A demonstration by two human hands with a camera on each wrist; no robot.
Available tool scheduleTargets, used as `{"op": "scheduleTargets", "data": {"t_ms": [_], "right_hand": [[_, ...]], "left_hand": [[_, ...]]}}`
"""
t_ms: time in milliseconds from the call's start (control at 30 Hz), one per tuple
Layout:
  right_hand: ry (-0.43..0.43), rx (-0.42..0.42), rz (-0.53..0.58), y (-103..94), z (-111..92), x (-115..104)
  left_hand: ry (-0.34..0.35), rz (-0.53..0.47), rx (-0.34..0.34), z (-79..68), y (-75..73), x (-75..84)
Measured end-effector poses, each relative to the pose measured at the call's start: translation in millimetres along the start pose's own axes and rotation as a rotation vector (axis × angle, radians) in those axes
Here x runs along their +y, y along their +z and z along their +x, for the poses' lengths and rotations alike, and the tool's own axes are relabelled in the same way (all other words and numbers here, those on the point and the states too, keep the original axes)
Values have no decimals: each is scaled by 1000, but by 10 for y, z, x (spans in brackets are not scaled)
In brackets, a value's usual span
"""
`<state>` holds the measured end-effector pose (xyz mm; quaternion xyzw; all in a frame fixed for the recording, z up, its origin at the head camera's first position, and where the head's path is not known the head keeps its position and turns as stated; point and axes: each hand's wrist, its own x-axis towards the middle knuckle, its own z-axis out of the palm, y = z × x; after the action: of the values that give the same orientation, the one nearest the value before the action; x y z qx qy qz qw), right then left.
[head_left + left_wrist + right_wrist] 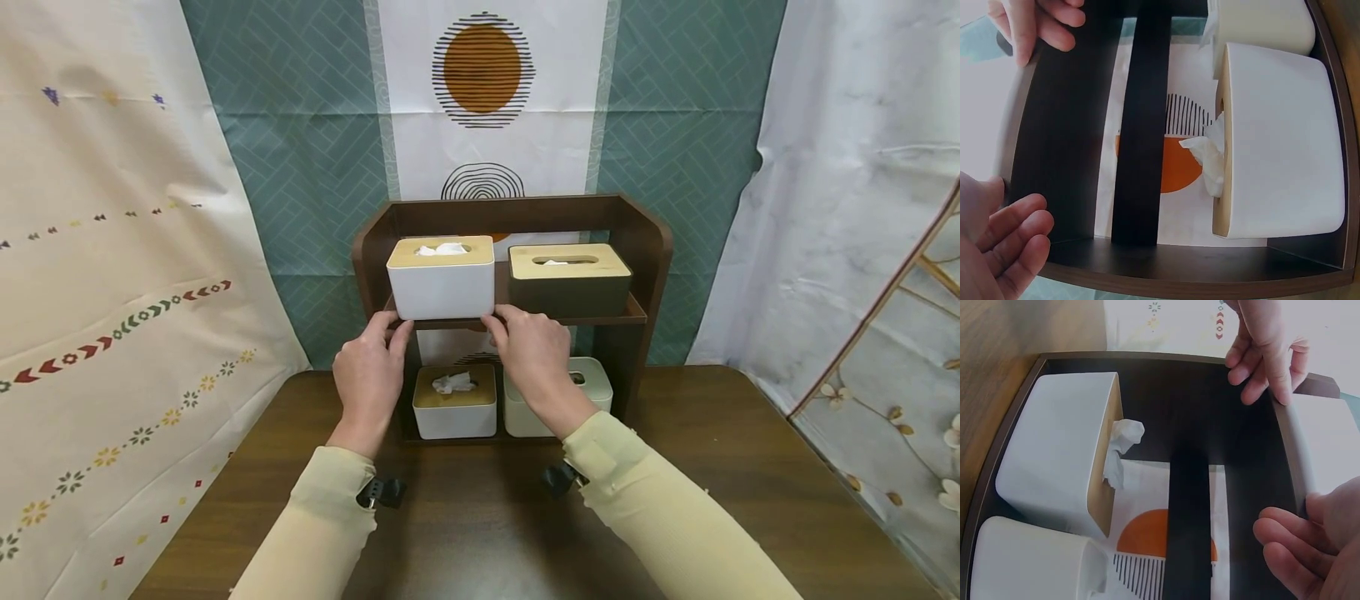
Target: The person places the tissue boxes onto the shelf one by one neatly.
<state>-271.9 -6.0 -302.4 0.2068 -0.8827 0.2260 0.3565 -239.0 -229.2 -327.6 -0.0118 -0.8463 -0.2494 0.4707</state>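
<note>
A white tissue box (442, 290) with a wooden lid stands on the upper shelf, tissue poking from its slot. At its lower left front corner, my left hand (369, 371) touches it with thumb and index finger. My right hand (536, 354) touches the lower right front corner in the same manner. In the left wrist view the other fingers (1019, 240) of the left hand hang loosely below the shelf edge. The right hand's lower fingers (1294, 544) likewise hang loose in the right wrist view. Beside the white box sits a dark green tissue box (570, 296) with a wooden lid.
The dark brown two-tier shelf (660, 275) stands on a brown wooden table (705, 467). On its lower tier are another white tissue box (455, 422) with a wooden lid and a pale green one (596, 377), partly behind my right hand. Patterned cloths (300, 167) hang around the table.
</note>
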Motion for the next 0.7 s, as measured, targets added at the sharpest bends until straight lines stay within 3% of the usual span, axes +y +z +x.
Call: {"op": "scheduleTargets", "data": {"t_ms": [367, 700], "right_hand": [[-13, 21, -2, 12, 1, 17], [-7, 11, -20, 3, -77, 66]], "left_hand": [[1, -8, -2, 18, 7, -5], [-53, -3, -43, -58, -29, 3]]}}
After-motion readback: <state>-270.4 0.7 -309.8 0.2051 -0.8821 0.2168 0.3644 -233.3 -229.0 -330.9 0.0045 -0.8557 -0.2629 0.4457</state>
